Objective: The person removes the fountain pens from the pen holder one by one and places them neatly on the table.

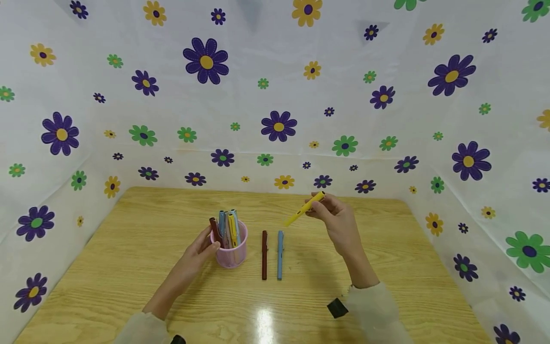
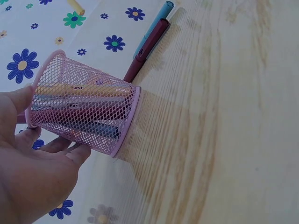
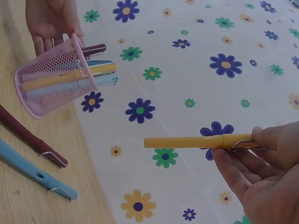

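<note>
A slim yellow pen with a silver wire clip (image 1: 302,210) is held in the air above the right part of the worktop (image 1: 163,224), towards its far edge, its plain barrel end slanting down to the left. The right hand (image 1: 339,222) pinches it at the clip end between thumb and fingers. Nearest to it on the worktop, a light blue pen (image 1: 280,255) and a dark red pen (image 1: 264,255) lie apart and side by side, clip ends towards the far edge. Left of them stands a pink mesh cup (image 1: 231,258) of mixed pens, among them a second yellow one (image 1: 232,227); the left hand (image 1: 193,258) grips its side, thumb at the rim and fingers bent around it. The step in hand seems to be moving a single pen while the cup is steadied; the next move probably calls for a light, steady pinch and care over the barrel's angle. No brand, label or writing can be read on the pens or cup, and the white flower-printed cloth (image 1: 386,52) beyond the far edge shows no lettering.
</note>
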